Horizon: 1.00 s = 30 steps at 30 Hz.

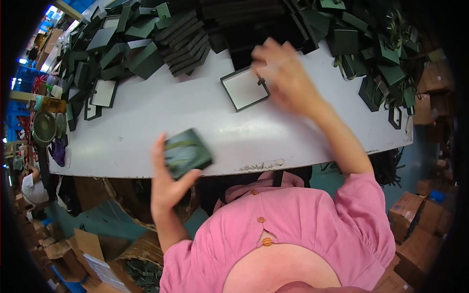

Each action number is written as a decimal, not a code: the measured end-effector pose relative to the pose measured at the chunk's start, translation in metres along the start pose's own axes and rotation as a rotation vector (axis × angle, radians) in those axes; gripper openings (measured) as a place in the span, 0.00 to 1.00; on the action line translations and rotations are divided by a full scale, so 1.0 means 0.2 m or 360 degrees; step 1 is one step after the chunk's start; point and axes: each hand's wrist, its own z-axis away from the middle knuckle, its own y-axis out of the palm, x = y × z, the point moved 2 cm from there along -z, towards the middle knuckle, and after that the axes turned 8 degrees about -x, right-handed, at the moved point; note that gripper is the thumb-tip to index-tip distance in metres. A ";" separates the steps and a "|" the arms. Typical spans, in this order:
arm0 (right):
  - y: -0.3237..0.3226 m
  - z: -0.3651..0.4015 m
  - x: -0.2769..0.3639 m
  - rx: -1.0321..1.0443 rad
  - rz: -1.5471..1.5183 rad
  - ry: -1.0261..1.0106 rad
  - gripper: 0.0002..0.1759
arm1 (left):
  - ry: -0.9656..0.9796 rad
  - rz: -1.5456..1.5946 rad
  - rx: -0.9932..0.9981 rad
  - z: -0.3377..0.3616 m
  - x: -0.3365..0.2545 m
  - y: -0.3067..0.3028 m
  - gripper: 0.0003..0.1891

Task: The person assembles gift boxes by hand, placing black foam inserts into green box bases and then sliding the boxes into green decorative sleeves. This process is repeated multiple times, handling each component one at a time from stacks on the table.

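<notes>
My left hand (166,176) grips a small dark green box (188,152) above the table's front edge, its thumb and fingers on opposite sides. The box is tilted and slightly blurred, with yellowish-green ribbon-like streaks on its face. Over the table's middle, my right hand (283,75) is smeared by motion, so what its fingers do cannot be made out. Just beside and partly beneath it, a shallow dark green tray (244,89) with a white inside lies on the table, a small dark tab on its right side.
The white table (161,115) carries heaped green boxes (146,61) at the left and more with ribbons (391,73) at the right. Stacked black pads (183,41) stand at the back. A small fan (45,128) is at far left; cardboard boxes (415,254) crowd the floor.
</notes>
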 end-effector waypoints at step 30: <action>0.09 0.25 0.36 0.0692 -0.0485 0.0037 0.41 | 0.0503 0.0097 0.0480 -0.24 0.00 0.54 0.61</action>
